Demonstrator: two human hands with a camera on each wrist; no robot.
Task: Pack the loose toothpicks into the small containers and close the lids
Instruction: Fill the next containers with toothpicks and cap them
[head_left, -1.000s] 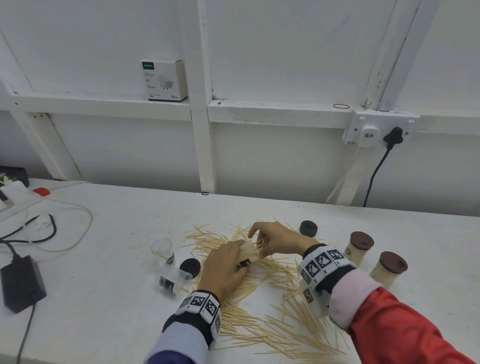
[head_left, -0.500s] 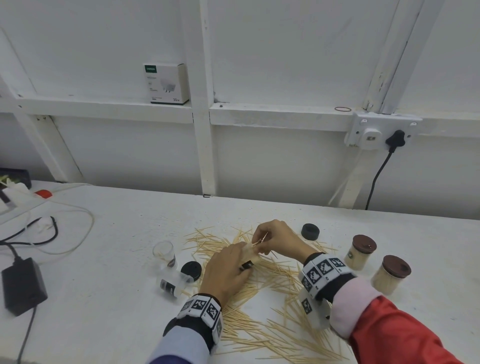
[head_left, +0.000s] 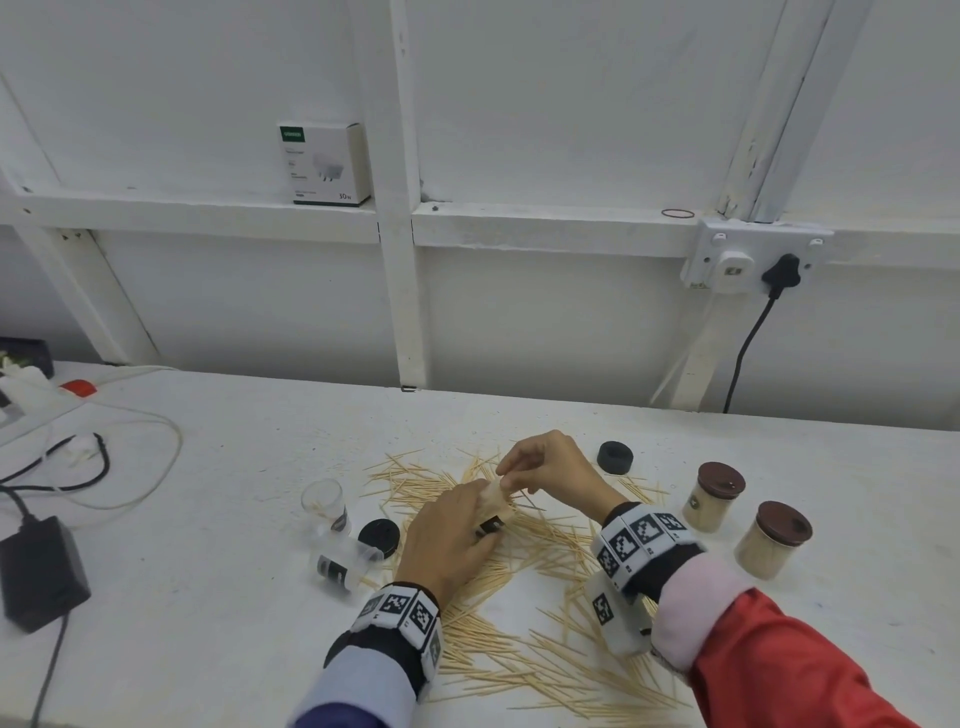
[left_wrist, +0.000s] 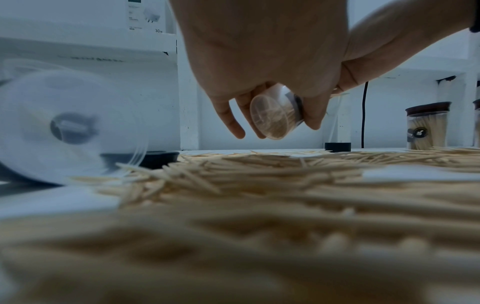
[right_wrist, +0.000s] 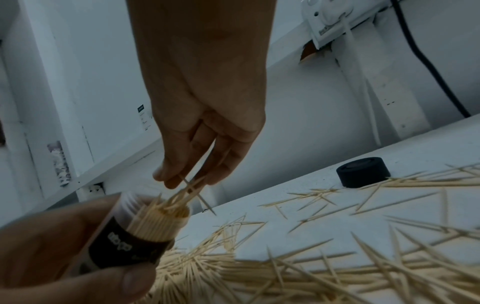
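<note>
White counter (head_left: 218, 571) carries scattered toothpicks (head_left: 524, 665). Above them, left hand (head_left: 447, 540) wraps a nearly full container (right_wrist: 153, 228), mostly hidden in the head view; right hand (head_left: 550, 467) fingers (right_wrist: 182, 174) pinch blurred toothpicks at its mouth.

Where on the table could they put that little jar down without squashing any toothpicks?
Bare table lies between the white cable and the upright clear cup, and again along the wall side behind the black lid. The middle is crowded: loose toothpicks cover it, under both hands.
</note>
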